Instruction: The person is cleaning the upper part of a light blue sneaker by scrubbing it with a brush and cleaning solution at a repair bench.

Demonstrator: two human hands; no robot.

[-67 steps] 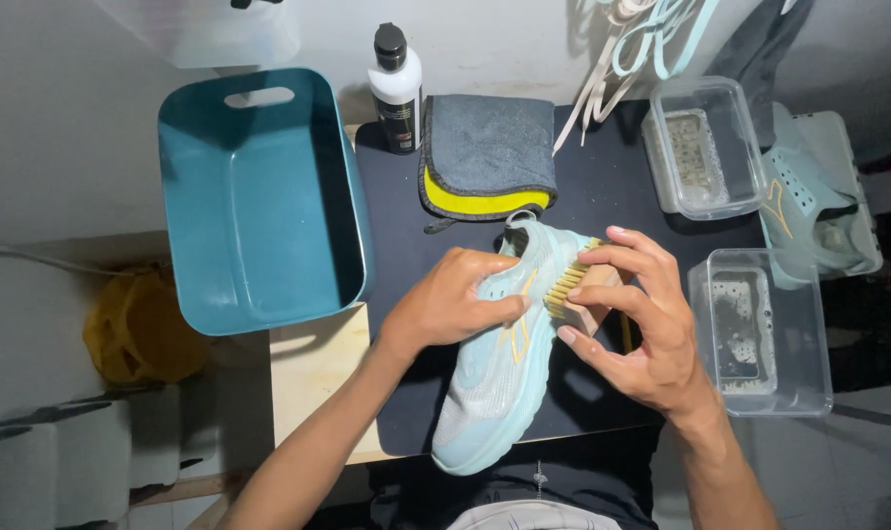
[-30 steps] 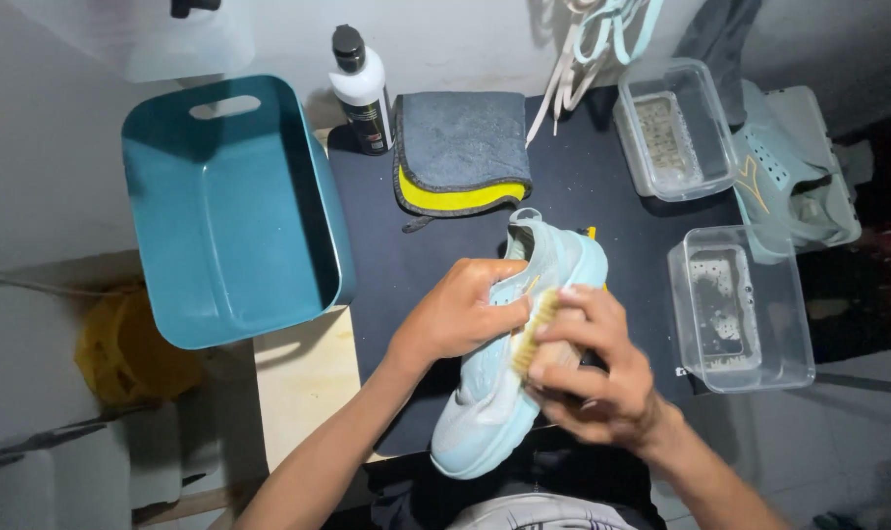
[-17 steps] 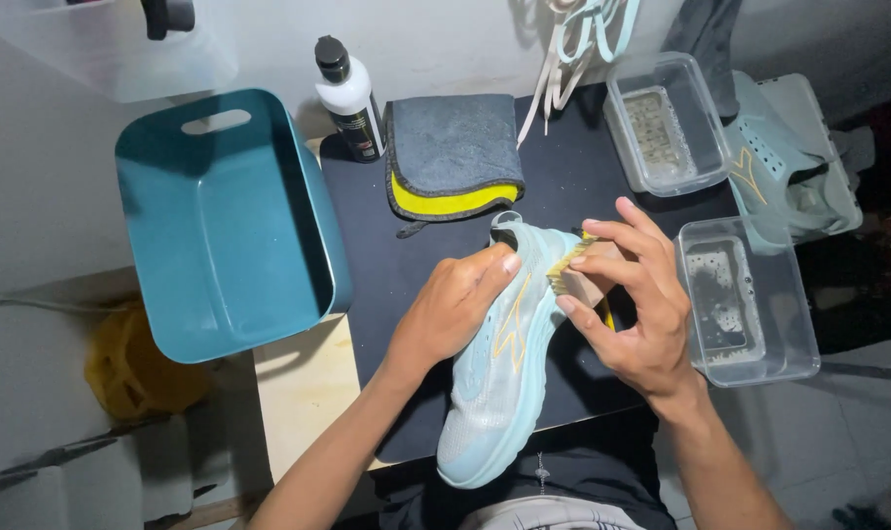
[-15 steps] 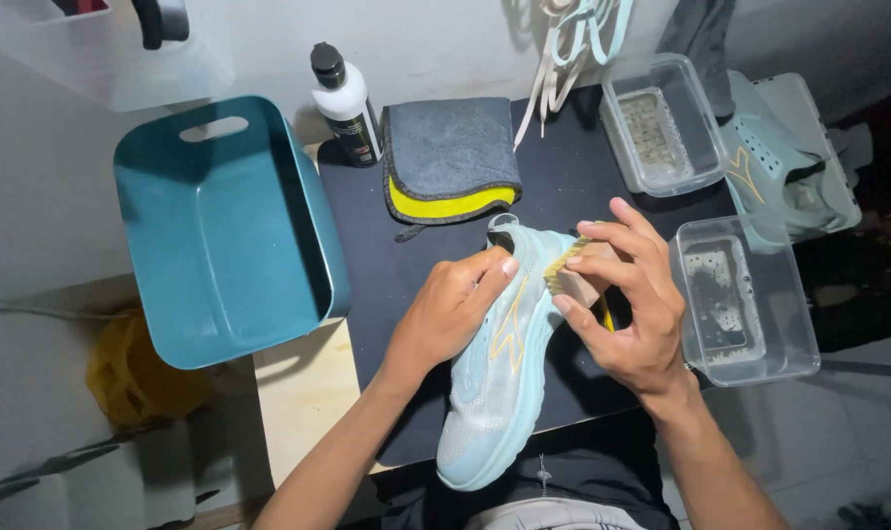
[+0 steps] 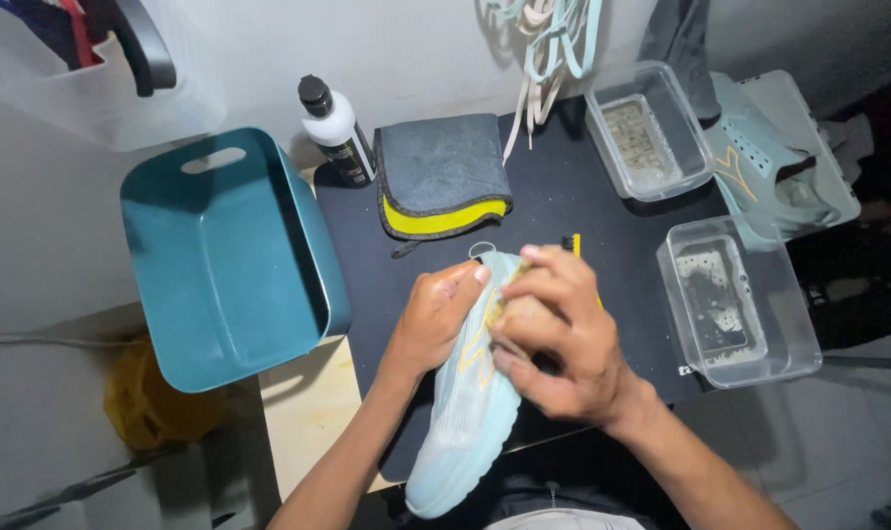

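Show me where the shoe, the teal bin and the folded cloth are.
shoe (image 5: 462, 432): head view, on the pale blue toe end below the hands.
teal bin (image 5: 219, 265): head view, on its inner floor.
folded cloth (image 5: 440, 167): head view, on the grey top face above the yellow edge.

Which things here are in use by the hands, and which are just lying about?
In use:
- pale blue shoe, steadied by the left hand
- brush, mostly hidden in the right hand
- black mat underneath

Lying about:
- teal tub
- bottle
- folded grey cloth
- two clear tubs
- second shoe
- laces
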